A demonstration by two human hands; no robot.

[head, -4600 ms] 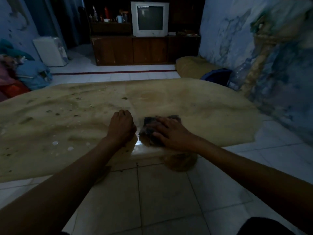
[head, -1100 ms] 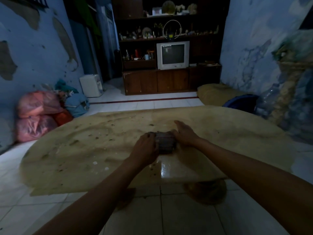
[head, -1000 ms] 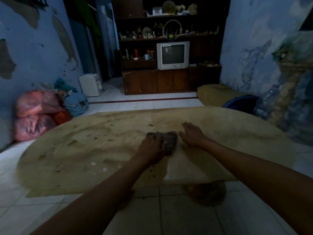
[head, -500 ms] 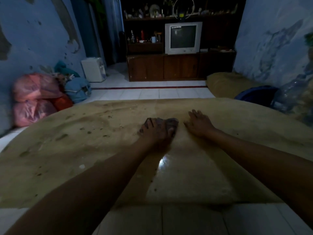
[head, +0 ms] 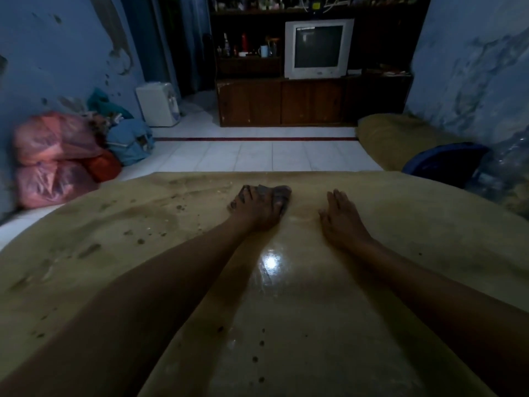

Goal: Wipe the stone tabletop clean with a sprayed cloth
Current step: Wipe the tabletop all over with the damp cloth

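A tan stone tabletop (head: 429,239) fills the lower view, with dark specks and smears on its left half and a wet glossy streak down the middle. A dark grey cloth (head: 279,193) lies near the far edge. My left hand (head: 254,209) presses flat on it with fingers spread, covering most of the cloth. My right hand (head: 342,217) rests flat on the bare stone to the right, apart from the cloth, holding nothing.
Pink and red bags (head: 54,159) and a blue bundle (head: 130,141) sit on the floor at left by a white box (head: 159,104). A wooden cabinet with a television (head: 317,48) stands at the back. A blue bag (head: 440,161) and clear plastic bottles (head: 503,170) lie at right.
The cloth passed from my right hand to my left. My left hand has pushed it away toward the far edge, leaving a wet streak. My right hand let go and rests on the stone.
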